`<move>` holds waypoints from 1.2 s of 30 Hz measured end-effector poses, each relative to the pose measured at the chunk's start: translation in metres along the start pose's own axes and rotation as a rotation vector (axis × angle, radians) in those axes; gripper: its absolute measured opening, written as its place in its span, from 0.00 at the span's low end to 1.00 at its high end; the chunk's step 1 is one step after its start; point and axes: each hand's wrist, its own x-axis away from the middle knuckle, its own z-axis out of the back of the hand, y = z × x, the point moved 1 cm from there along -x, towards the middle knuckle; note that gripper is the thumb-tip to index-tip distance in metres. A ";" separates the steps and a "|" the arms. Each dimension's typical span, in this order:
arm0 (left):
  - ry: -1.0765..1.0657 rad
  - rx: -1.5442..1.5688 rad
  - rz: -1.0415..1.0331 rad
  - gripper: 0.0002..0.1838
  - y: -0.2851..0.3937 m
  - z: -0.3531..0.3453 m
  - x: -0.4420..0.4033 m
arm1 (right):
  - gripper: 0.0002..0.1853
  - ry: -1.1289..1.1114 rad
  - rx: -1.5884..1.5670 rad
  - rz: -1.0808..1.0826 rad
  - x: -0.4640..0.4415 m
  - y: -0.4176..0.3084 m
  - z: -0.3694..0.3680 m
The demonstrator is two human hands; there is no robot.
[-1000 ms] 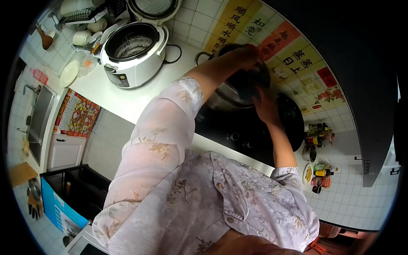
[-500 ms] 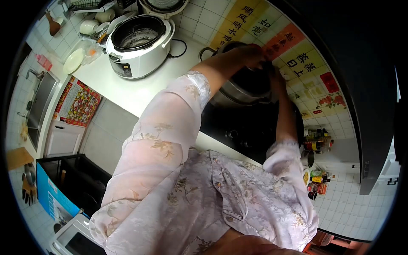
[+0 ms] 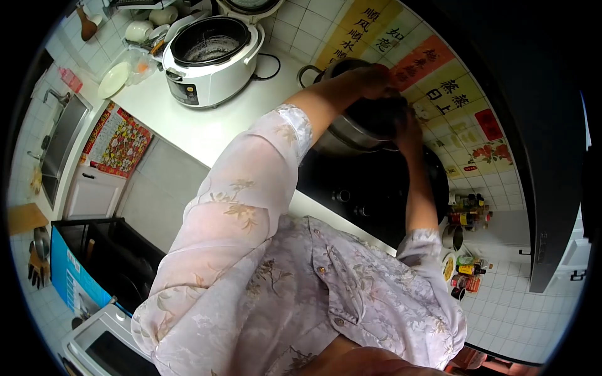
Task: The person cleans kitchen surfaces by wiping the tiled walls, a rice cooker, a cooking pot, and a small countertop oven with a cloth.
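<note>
A large steel pot [image 3: 343, 139] with a loop handle [image 3: 306, 74] stands on the black stove [image 3: 376, 182]. At its mouth is a dark round thing [image 3: 376, 116], too shadowed for me to tell whether it is a lid, a vessel or the pot's inside. My left hand [image 3: 374, 83] reaches across above the pot, its fingers curled at the far edge of the dark thing. My right hand [image 3: 409, 130] is at the right side of the dark thing, fingers bent against its edge. Shadow and my own hands hide what lies between the fingers.
A white rice cooker [image 3: 213, 69], lid raised, stands on the white counter [image 3: 182, 135]. Bottles [image 3: 467, 216] and a plate of food [image 3: 449, 266] are at the right. A tiled wall with paper banners [image 3: 423, 59] rises behind the stove. A sink [image 3: 66, 138] is far left.
My right hand has shifted slightly down along the dark thing, and more of my right forearm shows. My left hand stays nearly in place. The whole view has shifted a little.
</note>
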 end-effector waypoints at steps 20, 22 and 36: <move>0.286 0.363 -0.011 0.27 0.036 0.043 0.100 | 0.21 0.013 -0.374 0.418 0.109 -0.124 -0.017; 0.414 0.369 0.102 0.26 0.032 0.029 0.138 | 0.19 -0.096 -0.596 0.272 0.133 -0.140 -0.033; 0.907 0.892 1.170 0.21 0.084 -0.097 0.509 | 0.25 -0.849 -2.387 -0.697 0.148 -0.286 -0.132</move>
